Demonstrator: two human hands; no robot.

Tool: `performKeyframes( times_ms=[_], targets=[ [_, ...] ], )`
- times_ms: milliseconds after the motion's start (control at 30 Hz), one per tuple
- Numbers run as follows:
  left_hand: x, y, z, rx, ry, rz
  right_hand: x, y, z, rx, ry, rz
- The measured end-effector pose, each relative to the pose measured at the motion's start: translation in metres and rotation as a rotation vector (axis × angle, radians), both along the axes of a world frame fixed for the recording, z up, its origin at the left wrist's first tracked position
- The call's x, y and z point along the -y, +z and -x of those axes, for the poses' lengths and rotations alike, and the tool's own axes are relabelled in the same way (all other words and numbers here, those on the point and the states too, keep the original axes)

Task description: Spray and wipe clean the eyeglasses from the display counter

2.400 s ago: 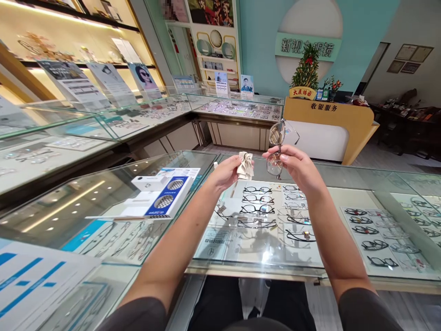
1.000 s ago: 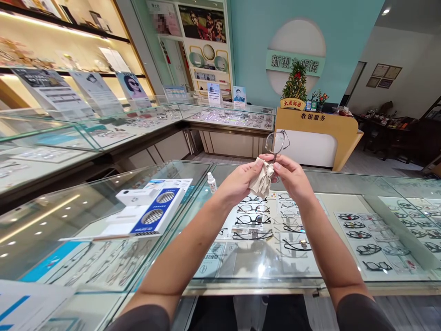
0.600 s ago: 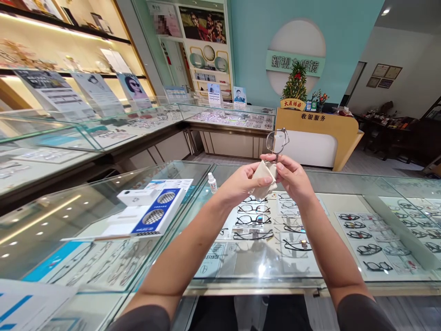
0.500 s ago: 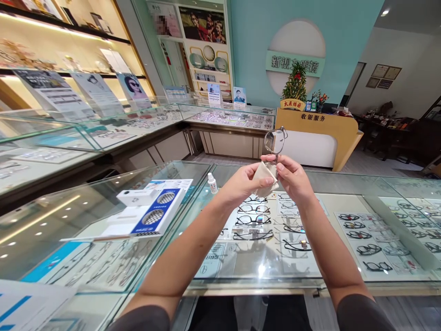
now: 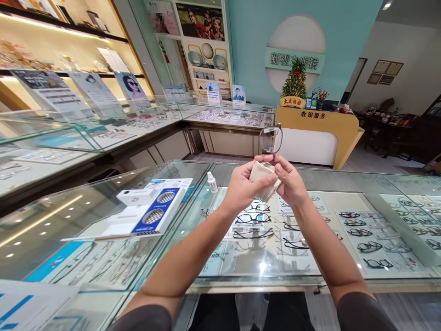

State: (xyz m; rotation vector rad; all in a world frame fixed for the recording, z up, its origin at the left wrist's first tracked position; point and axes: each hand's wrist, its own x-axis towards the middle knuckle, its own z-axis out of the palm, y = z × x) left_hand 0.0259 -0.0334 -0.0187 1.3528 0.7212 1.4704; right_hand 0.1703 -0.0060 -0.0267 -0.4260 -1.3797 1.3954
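Observation:
A pair of eyeglasses is held up above the glass counter, one lens standing upright over my fingers. The other lens is hidden behind a beige cleaning cloth. My left hand pinches the cloth, thumb in front, around the lower lens. My right hand grips the frame near the bridge, with its thumb beside the cloth. A small white bottle stands on the counter to the left of my left hand.
Below my arms, the glass display counter holds rows of eyeglasses. A white and blue display stand sits on the counter at left. Across the aisle is a yellow cashier desk with a plant.
The eyeglasses have shifted slightly left and turned a little. The cloth has moved on the lower lens, and its edge now hangs lower beside my right thumb.

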Motion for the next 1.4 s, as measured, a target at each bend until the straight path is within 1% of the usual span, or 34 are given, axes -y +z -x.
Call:
performKeyframes(
  times_ms=[167, 267, 367, 433, 467, 533, 633, 700, 833, 900, 1000, 1100, 1200, 1333, 1400],
  targets=[
    [-0.001, -0.002, -0.004, 0.07, 0.054, -0.017, 0.003, 0.0, 0.006, -0.031, -0.044, 0.039],
    [0.0, -0.004, -0.005, 0.089, 0.084, -0.011, 0.007, 0.002, 0.009, -0.003, -0.084, 0.027],
    [0.0, -0.006, -0.006, 0.121, 0.111, -0.01, 0.009, 0.003, 0.011, 0.016, -0.085, 0.013],
    [-0.002, -0.007, -0.006, 0.106, 0.078, -0.004, 0.009, 0.004, 0.01, 0.016, -0.091, 0.041],
    [-0.003, -0.007, -0.005, 0.086, 0.038, 0.001, 0.008, 0.004, 0.008, 0.015, -0.1, 0.06],
    [-0.006, -0.007, -0.002, 0.037, -0.077, 0.018, 0.005, 0.005, 0.005, 0.017, -0.127, 0.087],
    [-0.011, -0.006, 0.005, -0.007, -0.228, 0.052, 0.003, 0.006, 0.001, 0.012, -0.151, 0.081],
    [-0.013, -0.005, 0.009, -0.006, -0.246, 0.059, 0.003, 0.007, 0.0, -0.019, -0.151, 0.077],
    [-0.014, -0.002, 0.014, 0.008, -0.21, 0.06, 0.002, 0.007, 0.002, -0.059, -0.18, 0.087],
    [-0.013, 0.0, 0.016, -0.021, -0.226, 0.06, 0.001, 0.005, 0.004, -0.071, -0.199, 0.107],
    [-0.011, 0.001, 0.015, -0.079, -0.237, 0.04, -0.001, 0.001, 0.007, -0.122, -0.168, 0.156],
    [-0.007, 0.0, 0.011, -0.102, -0.169, 0.011, -0.001, -0.001, 0.01, -0.173, -0.123, 0.179],
    [-0.003, -0.003, 0.003, -0.113, -0.041, -0.029, 0.001, -0.002, 0.016, -0.197, -0.116, 0.182],
    [0.002, -0.008, -0.005, -0.122, 0.148, -0.121, 0.009, 0.0, 0.021, -0.215, -0.083, 0.189],
    [0.002, -0.009, -0.006, -0.121, 0.211, -0.165, 0.012, 0.002, 0.02, -0.218, -0.064, 0.182]
  ],
)
